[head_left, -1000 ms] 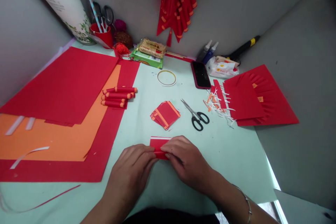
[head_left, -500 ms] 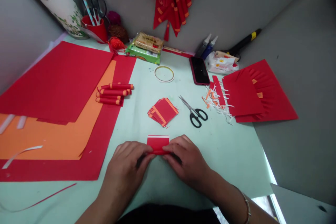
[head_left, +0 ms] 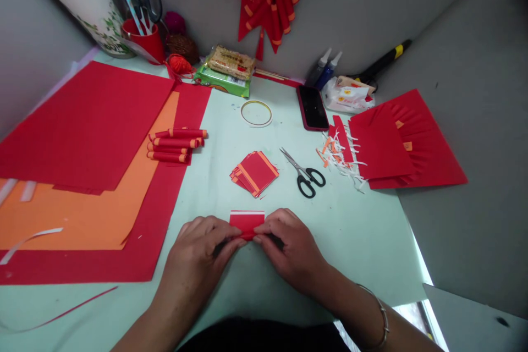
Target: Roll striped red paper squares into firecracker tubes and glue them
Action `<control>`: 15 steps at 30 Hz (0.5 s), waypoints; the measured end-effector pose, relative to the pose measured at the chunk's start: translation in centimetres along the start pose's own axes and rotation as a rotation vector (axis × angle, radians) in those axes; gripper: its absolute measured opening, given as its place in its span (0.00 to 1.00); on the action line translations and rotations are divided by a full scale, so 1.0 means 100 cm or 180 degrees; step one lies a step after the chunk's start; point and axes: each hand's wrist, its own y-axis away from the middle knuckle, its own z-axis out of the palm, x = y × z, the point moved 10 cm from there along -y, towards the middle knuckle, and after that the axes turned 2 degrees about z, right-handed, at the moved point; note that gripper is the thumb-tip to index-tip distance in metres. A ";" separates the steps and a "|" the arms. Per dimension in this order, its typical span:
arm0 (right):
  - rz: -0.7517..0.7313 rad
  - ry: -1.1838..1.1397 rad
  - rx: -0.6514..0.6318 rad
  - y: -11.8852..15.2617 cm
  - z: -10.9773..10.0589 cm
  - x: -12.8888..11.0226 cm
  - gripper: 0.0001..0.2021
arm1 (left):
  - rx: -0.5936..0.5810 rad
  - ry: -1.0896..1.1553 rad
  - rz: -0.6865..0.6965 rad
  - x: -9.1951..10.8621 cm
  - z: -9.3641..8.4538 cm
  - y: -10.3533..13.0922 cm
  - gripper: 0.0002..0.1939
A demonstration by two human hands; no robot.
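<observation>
A small red paper piece [head_left: 247, 221] with a white strip along its far edge lies in front of me, its near edge curled into a roll. My left hand [head_left: 206, 247] pinches the left end of that roll between thumb and fingers. At the right end my right hand [head_left: 289, 247] pinches it the same way. Just beyond lies a stack of red paper pieces with orange bands [head_left: 256, 173]. Black-handled scissors [head_left: 304, 175] rest to its right, blades slightly apart. Several rolled red paper tubes with orange ends [head_left: 175, 144] are piled to the left.
Large red sheets [head_left: 94, 126] and an orange sheet [head_left: 82, 225] cover the left side. A tape roll [head_left: 256, 114], a phone [head_left: 312, 108] and snack packets [head_left: 226, 72] sit farther back. Paper scraps [head_left: 340, 154] lie by red folded paper [head_left: 383, 143] at right.
Both thumbs and fingers have shifted slightly on the roll, and the flat part of the red paper looks a little shorter. The whole view has moved slightly.
</observation>
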 end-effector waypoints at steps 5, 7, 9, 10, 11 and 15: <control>0.0036 -0.0043 -0.0001 0.000 0.000 0.002 0.05 | -0.0057 0.0068 -0.0071 0.000 0.001 -0.004 0.15; 0.0029 -0.0028 0.0006 -0.001 0.000 0.002 0.05 | -0.0097 0.0098 -0.0167 -0.003 0.002 -0.005 0.15; 0.0006 -0.0004 0.0001 -0.001 0.000 0.001 0.05 | -0.0189 0.0125 -0.0276 -0.007 0.005 -0.007 0.15; -0.0009 0.0011 -0.0012 -0.002 0.001 0.000 0.06 | -0.0259 0.0139 -0.0317 -0.009 0.007 -0.008 0.14; -0.0032 0.0030 -0.0016 -0.001 0.001 -0.001 0.06 | -0.0334 0.0151 -0.0346 -0.010 0.009 -0.009 0.13; -0.0384 0.0168 0.0253 0.003 -0.006 -0.012 0.08 | -0.0477 0.0141 -0.0357 -0.013 0.012 -0.013 0.11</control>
